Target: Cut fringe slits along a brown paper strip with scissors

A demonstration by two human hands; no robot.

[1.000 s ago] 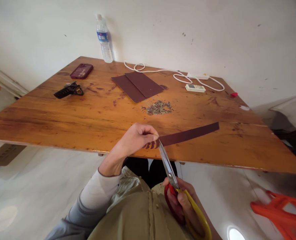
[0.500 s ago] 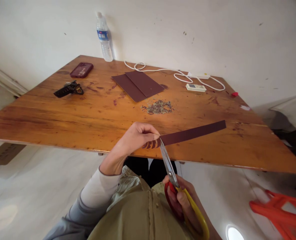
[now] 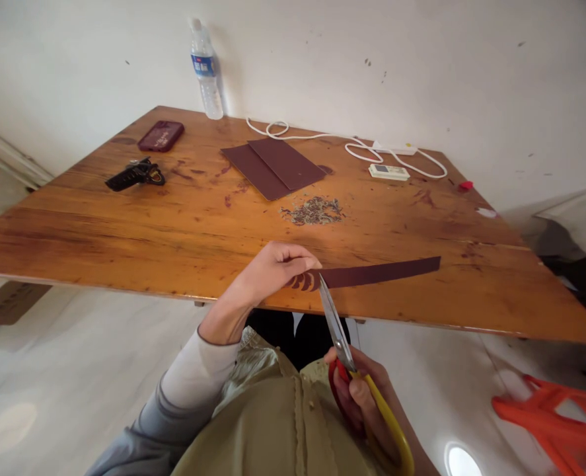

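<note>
Between the thumb and fingers of my left hand point(image 3: 283, 268) is pinched a long dark maroon strip point(image 3: 382, 274) of paper or thin card. Curved slits show along the strip's lower edge near that hand, and its uncut end stretches right over the table. My right hand point(image 3: 369, 396) is wrapped round the handles, one red and one yellow, of a pair of scissors point(image 3: 333, 317). The blade tips meet the strip's lower edge just right of my left fingertips; the blades look nearly together. Beyond, two maroon sheets point(image 3: 277, 165) overlap behind a small heap of scraps point(image 3: 315, 210).
The wooden table point(image 3: 124, 238) meets a white wall. Along its back are a plastic bottle point(image 3: 206, 76), a phone in a maroon case point(image 3: 160, 136), black-handled keys point(image 3: 134, 175), a white power strip with cord point(image 3: 394, 148) and a remote point(image 3: 388, 172). An orange stool point(image 3: 545, 410) stands right.
The strip's free right end has dropped lower. My left hand, the strip and the scissors have shifted slightly right, with both hands keeping their hold.
</note>
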